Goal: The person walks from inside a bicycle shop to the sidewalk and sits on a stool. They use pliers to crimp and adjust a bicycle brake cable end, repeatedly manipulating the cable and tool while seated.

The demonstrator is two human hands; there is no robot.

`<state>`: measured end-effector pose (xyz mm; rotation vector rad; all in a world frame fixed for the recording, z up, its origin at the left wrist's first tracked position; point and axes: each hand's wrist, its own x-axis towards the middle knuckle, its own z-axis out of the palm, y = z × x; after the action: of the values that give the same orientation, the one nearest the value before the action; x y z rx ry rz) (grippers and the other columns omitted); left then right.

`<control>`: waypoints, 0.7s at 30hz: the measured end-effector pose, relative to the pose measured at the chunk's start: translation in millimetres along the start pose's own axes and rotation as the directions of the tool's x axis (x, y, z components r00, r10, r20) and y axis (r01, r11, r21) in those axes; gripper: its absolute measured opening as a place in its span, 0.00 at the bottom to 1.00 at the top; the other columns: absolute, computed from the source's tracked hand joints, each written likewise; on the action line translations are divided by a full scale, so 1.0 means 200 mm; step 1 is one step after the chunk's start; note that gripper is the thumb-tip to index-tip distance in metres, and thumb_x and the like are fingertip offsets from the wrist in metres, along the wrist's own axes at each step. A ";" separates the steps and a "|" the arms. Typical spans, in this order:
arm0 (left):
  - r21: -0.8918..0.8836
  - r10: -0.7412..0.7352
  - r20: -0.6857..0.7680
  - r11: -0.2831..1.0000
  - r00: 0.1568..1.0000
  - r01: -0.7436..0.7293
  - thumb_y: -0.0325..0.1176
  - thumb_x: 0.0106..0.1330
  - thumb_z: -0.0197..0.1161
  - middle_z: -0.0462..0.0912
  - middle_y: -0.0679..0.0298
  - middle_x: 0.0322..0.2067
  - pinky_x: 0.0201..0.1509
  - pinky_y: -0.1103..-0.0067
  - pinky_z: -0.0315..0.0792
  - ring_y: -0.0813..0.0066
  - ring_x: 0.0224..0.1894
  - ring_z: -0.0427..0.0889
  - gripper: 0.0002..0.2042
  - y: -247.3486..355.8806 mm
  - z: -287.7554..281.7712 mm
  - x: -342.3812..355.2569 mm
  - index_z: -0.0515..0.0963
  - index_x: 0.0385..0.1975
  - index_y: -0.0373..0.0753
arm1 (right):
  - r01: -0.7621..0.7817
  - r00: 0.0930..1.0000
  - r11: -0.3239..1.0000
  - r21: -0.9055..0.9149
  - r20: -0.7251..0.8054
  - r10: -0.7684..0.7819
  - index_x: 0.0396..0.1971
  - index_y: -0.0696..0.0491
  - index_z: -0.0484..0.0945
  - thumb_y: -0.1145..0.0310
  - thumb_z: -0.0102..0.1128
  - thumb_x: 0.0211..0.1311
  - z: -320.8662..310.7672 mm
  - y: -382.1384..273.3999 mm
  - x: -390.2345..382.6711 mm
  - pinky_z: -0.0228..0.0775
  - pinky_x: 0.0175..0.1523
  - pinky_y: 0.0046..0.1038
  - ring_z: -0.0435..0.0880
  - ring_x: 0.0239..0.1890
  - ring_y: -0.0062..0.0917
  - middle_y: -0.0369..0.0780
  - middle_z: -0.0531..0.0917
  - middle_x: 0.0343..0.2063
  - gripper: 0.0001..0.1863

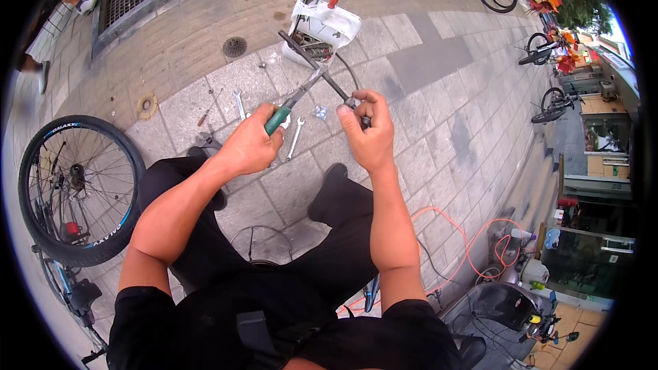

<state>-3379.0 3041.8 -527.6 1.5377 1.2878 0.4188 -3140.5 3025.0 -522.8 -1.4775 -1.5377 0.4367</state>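
Note:
My left hand (253, 140) is closed around the green handle of a metal-shafted tool (279, 120), which points up and to the right. Its far end meets a long dark metal bar (334, 86) that slants across it; I cannot make out how they join. The fingers of my right hand (369, 129) are closed on the bar's near end, around a small metal fitting (352, 103). On the paving below lie an open-end wrench (295, 138), another wrench (238, 104) and a small clear packet (320, 112).
A white tub of tools (337, 24) stands just ahead. Beyond my hands lie a bicycle cassette (234, 46), a round tan ring (146, 105) and a thin screwdriver (201, 120). A bicycle wheel (130, 144) is at my left. An orange hose (466, 240) loops at the right, near a parked scooter (504, 308).

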 end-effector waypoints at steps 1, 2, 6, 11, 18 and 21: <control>0.016 -0.022 0.020 1.000 1.000 0.021 0.32 0.72 0.59 0.83 0.46 0.42 0.52 0.64 0.75 0.50 0.47 0.84 0.13 0.00 0.00 0.00 0.74 0.53 0.35 | -0.007 1.000 1.000 -0.015 -0.010 0.007 0.37 0.62 0.79 0.39 0.46 0.78 0.01 -0.01 -0.02 0.63 0.24 0.23 0.70 0.16 0.17 0.37 0.77 0.18 0.34; 0.025 -0.005 0.002 1.000 1.000 0.005 0.32 0.72 0.59 0.83 0.46 0.41 0.51 0.65 0.75 0.51 0.46 0.84 0.13 0.00 0.00 0.00 0.74 0.53 0.35 | -0.014 1.000 0.999 -0.029 -0.020 0.014 0.36 0.61 0.79 0.37 0.44 0.78 0.01 -0.02 -0.03 0.63 0.24 0.23 0.70 0.16 0.17 0.37 0.77 0.18 0.36; 0.032 0.038 -0.028 0.999 0.999 -0.037 0.32 0.72 0.59 0.82 0.47 0.40 0.50 0.66 0.75 0.53 0.44 0.84 0.13 -0.03 0.00 -0.01 0.74 0.53 0.35 | -0.756 0.653 0.499 0.424 0.543 0.528 0.39 0.60 0.81 0.42 0.51 0.78 -0.05 0.06 0.02 0.62 0.27 0.22 0.70 0.21 0.15 0.35 0.77 0.21 0.31; 0.010 0.017 -0.038 1.000 0.999 -0.017 0.32 0.72 0.59 0.82 0.47 0.40 0.50 0.66 0.74 0.54 0.44 0.83 0.13 -0.02 -0.01 0.01 0.74 0.52 0.35 | -0.253 0.953 0.961 0.108 0.196 0.229 0.39 0.60 0.82 0.46 0.56 0.77 -0.01 0.03 0.00 0.62 0.29 0.23 0.70 0.23 0.16 0.32 0.74 0.20 0.27; 0.016 0.058 -0.020 0.998 0.998 -0.058 0.32 0.72 0.59 0.82 0.47 0.40 0.51 0.65 0.74 0.52 0.44 0.83 0.13 -0.01 0.00 0.00 0.74 0.52 0.34 | -0.660 0.744 0.485 0.574 0.590 0.314 0.39 0.59 0.81 0.49 0.60 0.75 -0.06 0.14 0.00 0.63 0.27 0.22 0.71 0.22 0.15 0.32 0.75 0.20 0.24; 0.006 0.028 -0.017 1.000 0.999 -0.027 0.32 0.71 0.59 0.82 0.46 0.42 0.53 0.64 0.74 0.50 0.46 0.83 0.14 -0.01 -0.01 0.00 0.74 0.53 0.34 | -0.596 0.799 0.577 0.558 0.480 0.361 0.41 0.58 0.82 0.49 0.60 0.75 -0.05 0.15 0.02 0.63 0.25 0.22 0.72 0.21 0.15 0.32 0.75 0.21 0.23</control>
<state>-3381.3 3042.1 -527.7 1.5613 1.2832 0.4467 -3113.6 3031.1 -540.5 -1.2139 -0.9525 1.4866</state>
